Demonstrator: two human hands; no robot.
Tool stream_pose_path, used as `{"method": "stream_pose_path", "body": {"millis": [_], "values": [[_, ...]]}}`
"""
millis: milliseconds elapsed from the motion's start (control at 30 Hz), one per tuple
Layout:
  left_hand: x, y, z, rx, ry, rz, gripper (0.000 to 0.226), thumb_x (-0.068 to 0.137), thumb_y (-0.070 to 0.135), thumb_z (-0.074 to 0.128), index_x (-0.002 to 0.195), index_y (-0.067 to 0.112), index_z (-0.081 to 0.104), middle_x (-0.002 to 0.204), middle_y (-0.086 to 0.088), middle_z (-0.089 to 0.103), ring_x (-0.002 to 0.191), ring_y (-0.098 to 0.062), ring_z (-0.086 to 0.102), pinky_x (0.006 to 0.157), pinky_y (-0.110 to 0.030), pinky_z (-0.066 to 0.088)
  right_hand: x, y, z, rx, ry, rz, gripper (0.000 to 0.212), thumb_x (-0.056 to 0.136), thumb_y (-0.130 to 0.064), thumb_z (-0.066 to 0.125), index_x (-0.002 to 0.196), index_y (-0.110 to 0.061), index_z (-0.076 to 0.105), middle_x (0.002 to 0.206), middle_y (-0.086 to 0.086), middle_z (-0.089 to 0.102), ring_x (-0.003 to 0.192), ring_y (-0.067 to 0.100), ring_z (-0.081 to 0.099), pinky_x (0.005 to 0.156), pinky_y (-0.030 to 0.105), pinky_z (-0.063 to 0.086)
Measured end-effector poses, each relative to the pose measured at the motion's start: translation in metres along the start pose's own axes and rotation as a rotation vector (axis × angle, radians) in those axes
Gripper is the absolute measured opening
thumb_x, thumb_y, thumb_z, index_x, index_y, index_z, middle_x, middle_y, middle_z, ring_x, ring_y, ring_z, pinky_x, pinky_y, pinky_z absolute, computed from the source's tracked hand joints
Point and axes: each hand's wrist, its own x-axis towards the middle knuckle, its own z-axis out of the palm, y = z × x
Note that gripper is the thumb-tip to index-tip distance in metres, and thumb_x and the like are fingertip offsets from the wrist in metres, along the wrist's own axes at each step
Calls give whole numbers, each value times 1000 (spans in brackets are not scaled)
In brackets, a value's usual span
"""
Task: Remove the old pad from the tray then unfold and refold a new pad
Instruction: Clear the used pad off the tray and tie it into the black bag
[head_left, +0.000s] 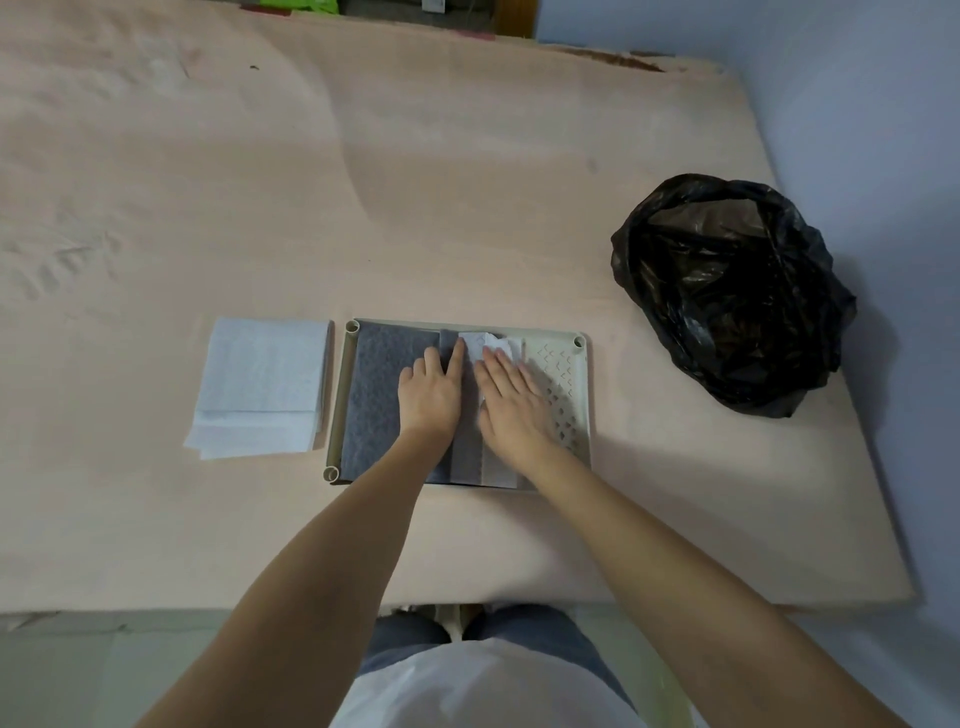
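Grey, soft fabric is lying in the pale tray (582, 415) at the middle of the frame: the old pad (374, 405), partly folded over itself so the tray's perforated right side is showing. It is likely handling as light and limp (no stiffness to lift by), so a folded edge looks the best hold. The left hand (428, 392) is resting flat on it, fingers straight; the right hand (511, 397) is pressing flat on the whitish underside. Folded new pads (262, 387) are sitting left of the tray.

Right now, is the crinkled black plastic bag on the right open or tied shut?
Open. The black plastic bag gapes at its mouth, the rim spread wide so its dark inside shows; no knot is visible. What it holds I cannot tell.
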Motion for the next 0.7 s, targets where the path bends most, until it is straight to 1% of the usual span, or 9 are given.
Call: {"method": "stream_pose_path", "body": {"millis": [133, 300, 367, 400, 467, 533, 600, 667, 700], "values": [[-1, 1, 1, 77, 18, 15, 56, 99, 16, 26, 151, 16, 3, 126, -16, 42, 105, -29, 48, 90, -38, 37, 8, 9, 6, -103, -29, 6, 57, 100, -30, 23, 150, -10, 7, 160, 5, 2, 147, 18, -4, 114, 37, -16], [-3, 2, 2, 114, 27, 21, 56, 99, 18, 25, 151, 15, 2, 121, -14, 44, 102, -28, 47, 88, -38, 37, 4, 12, 13, 16, -36, 98, 57, 101, -34, 17, 151, -11, 0, 160, 3, -5, 147, 16, -7, 119, 39, -6], [-3, 1, 1, 119, 22, 23, 56, 99, 17, 25, 151, 14, 3, 120, -14, 44, 103, -28, 47, 88, -38, 37, 6, 10, 12, 98, 12, 155, 56, 101, -31, 21, 150, -7, 8, 160, 7, 2, 147, 18, 0, 120, 37, 0], [-3, 1, 1, 114, 17, 26, 56, 99, 16, 24, 150, 14, 3, 120, -14, 44, 103, -28, 46, 88, -38, 37, 8, 9, 8, 159, 68, 210, 54, 101, -28, 25, 149, -5, 18, 158, 9, 13, 146, 20, 10, 120, 36, 7], [-3, 0, 1, 109, 17, 26, 56, 98, 14, 23, 150, 13, 3, 119, -15, 44, 102, -28, 46, 88, -38, 36, 13, 8, 0, 257, 258, 307, 42, 98, -23, 39, 136, -6, 44, 142, 13, 44, 132, 29, 39, 109, 37, 26], [-3, 1, 1, 94, 12, 25, 57, 98, 13, 23, 150, 12, 2, 119, -15, 43, 102, -28, 45, 88, -38, 36, 22, 12, -10, 371, 379, 392, 26, 95, -21, 48, 111, -6, 61, 109, 13, 62, 104, 31, 55, 90, 38, 40], [-3, 1, 1, 91, 7, 25, 57, 98, 13, 23, 150, 12, 1, 119, -15, 43, 102, -29, 45, 88, -38, 36, 34, 17, -18, 570, 289, 482, 28, 95, -31, 50, 93, -6, 63, 87, 10, 66, 83, 28, 61, 75, 40, 47], [-3, 2, 1, 93, 1, 27, 57, 98, 13, 23, 150, 11, 0, 120, -15, 43, 102, -28, 45, 89, -38, 36, 45, 20, -22, 670, 147, 532, 33, 93, -39, 53, 90, -7, 62, 81, 6, 67, 76, 25, 61, 69, 36, 47], [-3, 2, 0, 91, -3, 28, 57, 98, 13, 23, 150, 11, 0, 120, -15, 43, 102, -28, 46, 89, -38, 36, 49, 20, -22, 695, 133, 550, 31, 91, -39, 56, 91, -8, 61, 81, 6, 68, 75, 24, 61, 69, 34, 47]]}}
